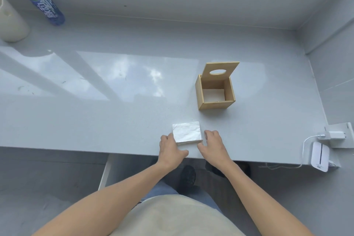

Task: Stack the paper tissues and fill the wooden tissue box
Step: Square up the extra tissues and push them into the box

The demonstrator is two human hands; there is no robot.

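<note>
White paper tissues sit in a squared stack near the front edge of the table, flanked by both hands. The left hand has its fingers against the stack's left side, thumb spread toward the near edge; the right hand lies just beside the right side, fingers curled, and whether it touches the paper cannot be told. Neither grip is pinching the stack yet; both look loosely spread, framing it.

The step in hand appears to be squaring the stack or gathering it for a lift. The wooden tissue box stands beyond and slightly right, well apart from the stack, its lid with the oval hole tipped up and back. Something white shows at the box's bottom, possibly tissues already inside.

The next move likely calls for pressing in from the 2 sides, lifting the stack level, and lowering it squarely through the opening without snagging the walls.
</note>
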